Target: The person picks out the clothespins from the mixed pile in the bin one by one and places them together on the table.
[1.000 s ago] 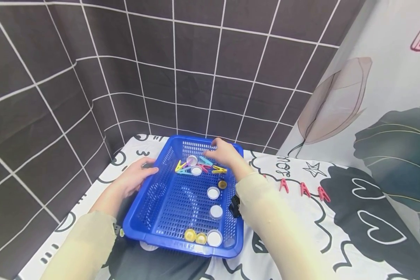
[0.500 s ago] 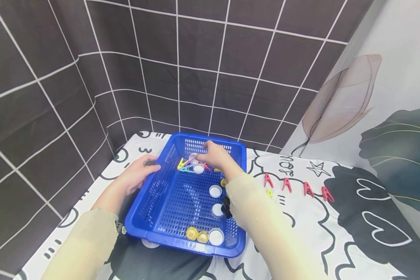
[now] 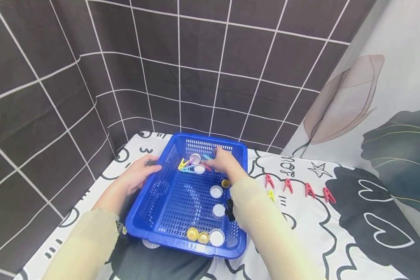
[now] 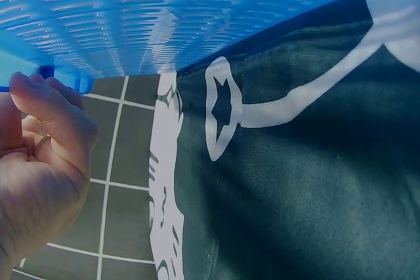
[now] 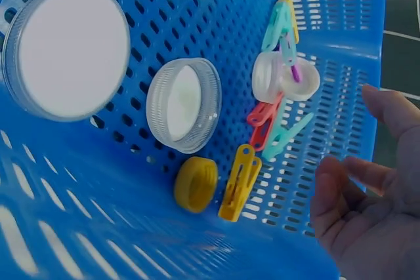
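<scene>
My left hand (image 3: 139, 174) grips the left rim of a blue plastic basket (image 3: 136, 233), thumb over the edge; in the left wrist view the hand's (image 4: 49, 155) curled fingers meet the rim. Inside the basket's far end, my right hand (image 3: 225, 161) hovers above clothespins. Thumb and fingers are parted around nothing in the right wrist view, where the hand (image 5: 374, 208) is near teal (image 5: 289, 137), red (image 5: 266, 119) and yellow clothespins (image 5: 240, 185). Two white caps (image 5: 300, 83) lie among them, one with a purple clothespin (image 5: 295, 72) across it.
Along the basket's right side are white lids (image 3: 216, 191) and a yellow cap (image 3: 225, 183); two more yellow caps (image 3: 192, 234) sit at the near end. Outside on the patterned cloth lie several red clothespins (image 3: 288, 186) and a yellow one (image 3: 271, 195). Dark grid-patterned cloth (image 3: 154, 77) hangs behind.
My right hand moved left over the clothespins, then drew slightly back right. The left hand stayed at the basket rim. The head view shifted slightly.
</scene>
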A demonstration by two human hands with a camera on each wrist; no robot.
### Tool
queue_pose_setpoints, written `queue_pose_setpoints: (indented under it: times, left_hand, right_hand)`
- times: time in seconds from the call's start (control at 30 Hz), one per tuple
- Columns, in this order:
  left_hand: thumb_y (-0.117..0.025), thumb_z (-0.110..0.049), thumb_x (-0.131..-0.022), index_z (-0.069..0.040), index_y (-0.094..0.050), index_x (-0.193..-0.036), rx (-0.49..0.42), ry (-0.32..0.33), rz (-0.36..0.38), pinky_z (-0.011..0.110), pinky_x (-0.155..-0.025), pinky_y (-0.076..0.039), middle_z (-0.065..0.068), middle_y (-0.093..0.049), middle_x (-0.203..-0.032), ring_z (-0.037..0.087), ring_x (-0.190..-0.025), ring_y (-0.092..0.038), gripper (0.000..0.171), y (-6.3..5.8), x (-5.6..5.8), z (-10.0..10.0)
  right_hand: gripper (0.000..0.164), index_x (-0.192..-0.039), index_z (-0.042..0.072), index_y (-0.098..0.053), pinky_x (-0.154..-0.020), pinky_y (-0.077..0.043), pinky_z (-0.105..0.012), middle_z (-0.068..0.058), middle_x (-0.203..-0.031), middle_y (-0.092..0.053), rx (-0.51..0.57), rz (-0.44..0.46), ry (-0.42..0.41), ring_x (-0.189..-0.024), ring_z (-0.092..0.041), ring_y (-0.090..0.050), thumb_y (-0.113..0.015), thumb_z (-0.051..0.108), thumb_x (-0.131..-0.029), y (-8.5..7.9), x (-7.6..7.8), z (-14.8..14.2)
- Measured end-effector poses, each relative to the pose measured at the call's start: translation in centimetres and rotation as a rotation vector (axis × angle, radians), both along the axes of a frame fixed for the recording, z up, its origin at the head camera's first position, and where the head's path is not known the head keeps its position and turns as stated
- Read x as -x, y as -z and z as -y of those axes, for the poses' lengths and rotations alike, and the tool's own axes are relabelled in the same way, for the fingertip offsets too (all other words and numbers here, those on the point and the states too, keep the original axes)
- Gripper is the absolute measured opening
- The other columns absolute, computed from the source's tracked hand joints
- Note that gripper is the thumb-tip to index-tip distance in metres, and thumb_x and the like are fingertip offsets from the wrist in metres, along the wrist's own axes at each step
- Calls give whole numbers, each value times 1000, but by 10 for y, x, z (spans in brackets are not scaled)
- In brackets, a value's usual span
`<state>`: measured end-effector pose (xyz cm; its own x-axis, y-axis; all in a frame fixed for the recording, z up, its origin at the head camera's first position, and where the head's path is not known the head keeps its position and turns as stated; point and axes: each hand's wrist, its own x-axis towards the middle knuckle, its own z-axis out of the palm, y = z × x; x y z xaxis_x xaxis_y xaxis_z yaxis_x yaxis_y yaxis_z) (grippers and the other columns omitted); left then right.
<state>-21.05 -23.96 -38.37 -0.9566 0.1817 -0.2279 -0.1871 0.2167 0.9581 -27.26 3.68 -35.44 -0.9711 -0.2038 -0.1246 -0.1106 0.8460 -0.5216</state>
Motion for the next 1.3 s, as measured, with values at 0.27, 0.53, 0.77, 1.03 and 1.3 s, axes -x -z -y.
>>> queue_pose_setpoints:
  times: [0.27, 0.53, 0.77, 1.03, 1.3]
  left_hand:
    - [-55, -24, -94, -9, -31, -141, -4, -13, 10, 48, -67, -56, 22, -63, -103, 31, -79, -67, 54, 0, 0, -1]
    - [-55, -24, -94, -9, -31, -141, -2, -17, 8, 48, -66, -56, 20, -64, -100, 31, -77, -68, 56, -1, 0, -2]
    - [-55, -23, -94, -8, -31, -140, -8, -18, 8, 48, -66, -56, 20, -64, -99, 31, -76, -68, 55, 0, 0, -1]
    - [-56, -23, -93, -8, -35, -138, 34, -11, -15, 42, -57, -57, 16, -67, -86, 26, -65, -67, 52, -2, 2, -3]
    - [-56, -23, -93, -6, -34, -139, 37, -7, -19, 38, -55, -56, 16, -67, -85, 24, -63, -66, 53, -2, 0, 0]
  right_hand:
    - [73, -133, -5, -41, -103, -37, -46, -24, -128, -52, -22, 10, 17, -119, -37, -48, -70, 38, -82, 10, 3, -4]
    - [74, -133, -2, -42, -101, -37, -52, -26, -128, -49, -69, 21, 49, -119, -42, -46, -71, 40, -79, 14, 4, -6]
    - [78, -137, -3, -36, -103, -35, -50, -27, -131, -49, -47, 67, 32, -122, -41, -44, -71, 38, -82, 16, 5, -7]
    - [72, -136, -7, -38, -104, -36, -48, -24, -128, -51, -84, 102, -35, -119, -37, -48, -68, 34, -84, 18, 6, -7]
    - [66, -130, -6, -43, -101, -39, -48, -23, -123, -55, -103, 74, -62, -113, -36, -52, -68, 35, -84, 20, 7, -6]
